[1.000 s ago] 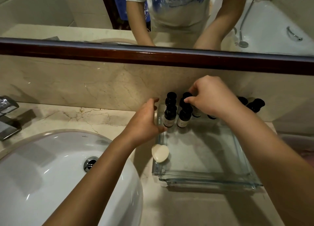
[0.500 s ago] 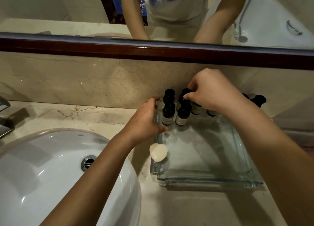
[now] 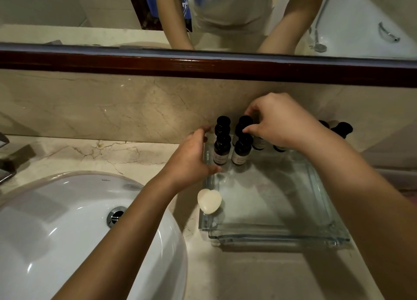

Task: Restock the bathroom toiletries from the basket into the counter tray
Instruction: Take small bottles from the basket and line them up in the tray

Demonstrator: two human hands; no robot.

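Marble counter below a mirror, both your hands at the glass tray.

Head view: the tray holds small dark bottles standing upright in rows at its back-left corner, with more half hidden under your right hand. That hand's thumb and fingertips pinch the cap of a back-row bottle, which stands inside the tray. Your left hand grips the tray's left rim, thumb inside, fingers curled outside. A heart-shaped soap lies on the tray's left edge, toward its front. A white basin sits left of the tray.
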